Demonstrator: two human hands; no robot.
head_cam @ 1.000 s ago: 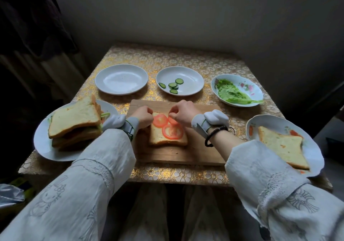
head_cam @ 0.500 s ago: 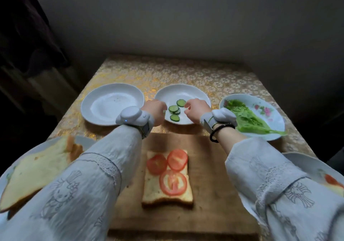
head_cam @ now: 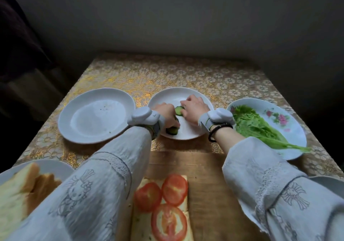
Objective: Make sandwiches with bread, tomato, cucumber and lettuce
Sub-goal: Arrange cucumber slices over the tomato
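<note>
A bread slice [head_cam: 144, 224] with three tomato slices [head_cam: 174, 188] lies on the wooden cutting board [head_cam: 206, 175] near me. Both hands are over the middle white plate [head_cam: 167, 97]. My left hand [head_cam: 166, 115] has its fingers closed on a cucumber slice [head_cam: 172, 130] at the plate's near edge. My right hand [head_cam: 195, 106] pinches another cucumber slice [head_cam: 178, 110] and holds it tilted up off the plate. Lettuce [head_cam: 251, 124] lies in a flowered plate [head_cam: 290, 129] to the right.
An empty white plate [head_cam: 96, 116] stands at the left. Stacked sandwiches [head_cam: 16, 192] sit on a plate [head_cam: 55, 168] at the near left. Another plate's rim [head_cam: 329, 181] shows at the near right. The gold patterned tablecloth [head_cam: 176, 73] runs back to a grey wall.
Both hands left the tomato-topped bread, reached forward to the cucumber plate and each closed on a cucumber slice. The view tilted forward and down.
</note>
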